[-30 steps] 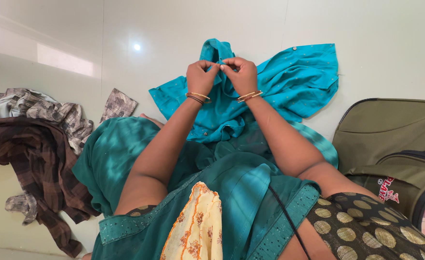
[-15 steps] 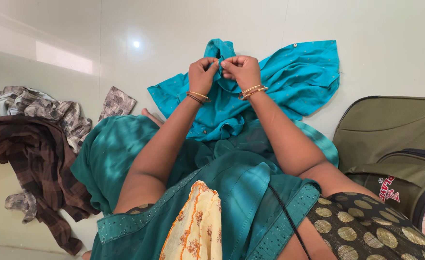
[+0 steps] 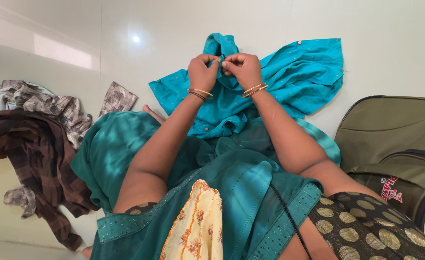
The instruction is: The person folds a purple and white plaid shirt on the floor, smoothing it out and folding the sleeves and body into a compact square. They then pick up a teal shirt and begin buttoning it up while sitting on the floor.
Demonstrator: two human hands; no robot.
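**Both hands pinch the turquoise shirt at its collar**

At the far left I see a heap of clothes [image 3: 34, 139] on the pale tiled floor [image 3: 174, 29]: a brown checked garment lies over a grey patterned one, and a corner of the grey cloth pokes out nearer the middle.

Moving in, my left hand [image 3: 202, 72] is raised over the floor, its fingers curled and clenched on a fold of the turquoise shirt [image 3: 289, 77]. Thin gold bangles [image 3: 199, 92] ring that wrist. Just beside it, almost touching, my right hand [image 3: 241, 70] pinches the same fold, thumb and forefinger pressed together on the cloth; it wears bangles too. The shirt lies spread on the floor ahead of my knees, its collar end bunched up between the two hands, its body fanned out to the right with small buttons showing along one edge.

At the right edge an olive-green bag [image 3: 390, 139] rests on the floor, near the shirt's hem but apart from it.
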